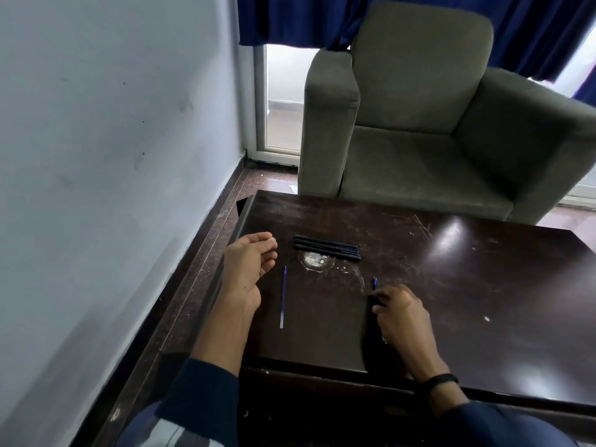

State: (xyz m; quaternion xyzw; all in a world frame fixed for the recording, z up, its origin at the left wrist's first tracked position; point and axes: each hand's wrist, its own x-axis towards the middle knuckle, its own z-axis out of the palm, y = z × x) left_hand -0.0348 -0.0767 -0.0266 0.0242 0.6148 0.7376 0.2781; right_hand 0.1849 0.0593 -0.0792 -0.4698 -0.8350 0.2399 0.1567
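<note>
By the left edge of the surface [467, 285] the left hand [248, 269] rests released, fingers loosely curled and holding nothing. Just right of it a blue refill [283, 296] lies bare, pointing toward the far edge. Beyond it, nearer the far edge, a row of black pen bodies [326, 247] lies side by side, touching. Toward the near edge, the right hand [401, 314] pinches a second blue refill [375, 283], whose tip shows above the fingers. The work looks like pairing refills with pens and seems midway: one refill is in hand and one lies loose. I cannot tell whether the black bodies are filled.
</note>
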